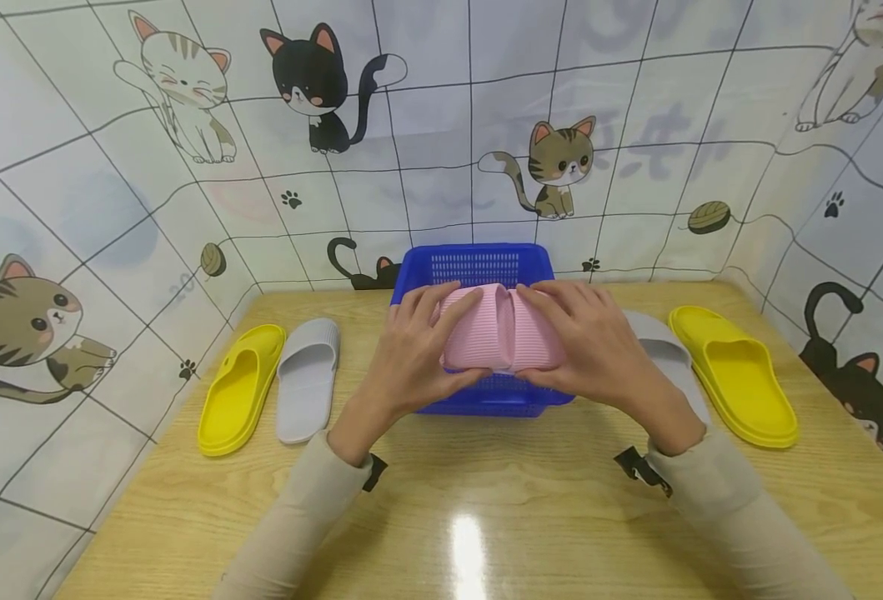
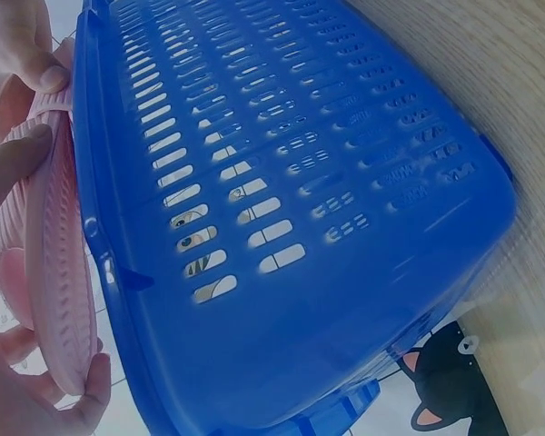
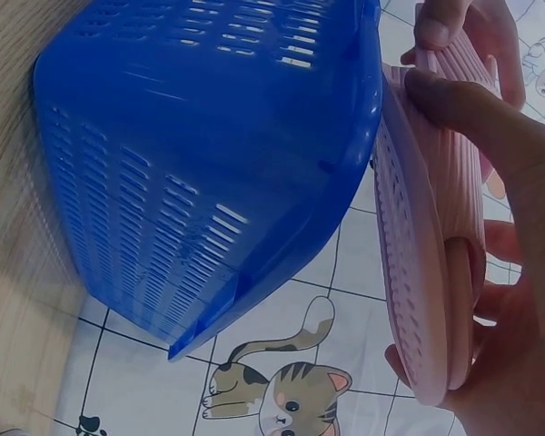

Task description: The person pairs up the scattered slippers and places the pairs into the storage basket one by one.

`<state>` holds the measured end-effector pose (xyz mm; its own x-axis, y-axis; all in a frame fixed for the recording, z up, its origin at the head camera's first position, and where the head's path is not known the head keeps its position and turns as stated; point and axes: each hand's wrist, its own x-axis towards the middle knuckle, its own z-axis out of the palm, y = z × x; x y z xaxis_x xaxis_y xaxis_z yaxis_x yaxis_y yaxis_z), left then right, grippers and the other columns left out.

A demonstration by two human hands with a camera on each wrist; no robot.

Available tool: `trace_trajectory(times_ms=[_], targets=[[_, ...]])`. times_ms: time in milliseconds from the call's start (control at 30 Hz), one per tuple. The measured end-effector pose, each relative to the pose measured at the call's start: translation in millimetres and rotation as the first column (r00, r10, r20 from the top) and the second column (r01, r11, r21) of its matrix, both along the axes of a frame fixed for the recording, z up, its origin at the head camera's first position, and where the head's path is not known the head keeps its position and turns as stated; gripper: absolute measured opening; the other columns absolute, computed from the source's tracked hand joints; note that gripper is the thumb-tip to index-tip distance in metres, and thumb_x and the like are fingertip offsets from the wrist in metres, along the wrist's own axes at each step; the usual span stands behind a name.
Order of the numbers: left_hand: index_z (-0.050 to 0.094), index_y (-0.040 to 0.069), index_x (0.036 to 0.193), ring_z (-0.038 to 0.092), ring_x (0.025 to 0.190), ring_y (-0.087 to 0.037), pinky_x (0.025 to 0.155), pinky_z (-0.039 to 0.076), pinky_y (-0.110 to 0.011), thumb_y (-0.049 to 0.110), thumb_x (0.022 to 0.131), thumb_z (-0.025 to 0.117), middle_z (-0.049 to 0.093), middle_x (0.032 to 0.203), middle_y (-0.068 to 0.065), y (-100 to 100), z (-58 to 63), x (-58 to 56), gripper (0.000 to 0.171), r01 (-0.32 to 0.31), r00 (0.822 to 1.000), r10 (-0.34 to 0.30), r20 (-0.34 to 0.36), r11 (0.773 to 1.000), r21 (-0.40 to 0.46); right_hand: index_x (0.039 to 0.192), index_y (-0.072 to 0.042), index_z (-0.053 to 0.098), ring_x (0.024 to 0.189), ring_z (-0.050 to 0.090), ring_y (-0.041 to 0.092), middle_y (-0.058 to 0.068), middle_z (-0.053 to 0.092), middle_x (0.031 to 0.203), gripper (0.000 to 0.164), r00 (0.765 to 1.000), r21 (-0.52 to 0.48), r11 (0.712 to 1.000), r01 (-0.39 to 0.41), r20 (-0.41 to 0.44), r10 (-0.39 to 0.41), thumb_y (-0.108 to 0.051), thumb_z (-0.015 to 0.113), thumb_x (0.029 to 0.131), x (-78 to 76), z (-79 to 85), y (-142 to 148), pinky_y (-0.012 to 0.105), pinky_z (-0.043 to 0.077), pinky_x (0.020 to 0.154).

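Observation:
Two pink slippers with ribbed straps are held side by side above the blue basket [image 1: 479, 407]. My left hand [image 1: 409, 348] grips the left pink slipper [image 1: 477, 333], thumb at its near side and fingers over its far side. The right pink slipper [image 1: 537, 335] is gripped the same way by my right hand [image 1: 597, 343]. In the left wrist view the sole of a pink slipper [image 2: 62, 272] shows edge-on right at the basket's rim. The right wrist view shows the other slipper's dotted sole [image 3: 407, 245] beside the basket wall [image 3: 254, 136].
On the wooden table [image 1: 411, 517], a yellow slipper [image 1: 219, 408] and a grey slipper [image 1: 308, 383] lie left of the basket. Another grey slipper [image 1: 669, 354], partly hidden by my right hand, and a yellow slipper [image 1: 745, 383] lie right. A cat-print sheet [image 1: 441, 150] hangs behind.

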<state>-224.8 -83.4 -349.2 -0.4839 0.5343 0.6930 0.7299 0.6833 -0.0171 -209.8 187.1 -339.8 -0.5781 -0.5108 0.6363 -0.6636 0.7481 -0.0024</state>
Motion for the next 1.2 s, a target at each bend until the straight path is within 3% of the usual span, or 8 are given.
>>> trace_trajectory(times_ms=[633, 1200], targets=[[0.054, 0.020, 0.147, 0.053, 0.126, -0.033, 0.095, 0.052, -0.049, 0.058, 0.070, 0.089, 0.057, 0.143, -0.011, -0.4, -0.6, -1.5, 0.092, 0.022, 0.999, -0.021, -0.025, 0.999, 0.030, 0.150, -0.008, 0.049, 0.123, 0.055, 0.041, 0.019, 0.058, 0.140, 0.108, 0.998, 0.019, 1.000, -0.014, 0.058, 0.013, -0.050, 0.096, 0.062, 1.7, 1.5, 2.9, 0.058, 0.047, 0.099], [0.055, 0.020, 0.147, 0.053, 0.128, -0.032, 0.095, 0.052, -0.049, 0.061, 0.070, 0.088, 0.056, 0.144, -0.011, -2.2, -0.2, -1.3, 0.093, 0.019, 1.000, -0.019, -0.025, 1.000, 0.024, 0.148, -0.006, 0.051, 0.121, 0.056, 0.041, 0.020, 0.058, 0.138, 0.107, 0.999, 0.019, 1.000, -0.019, 0.045, 0.019, -0.049, 0.097, 0.061, 0.9, 1.6, 2.4, 0.059, 0.048, 0.099]])
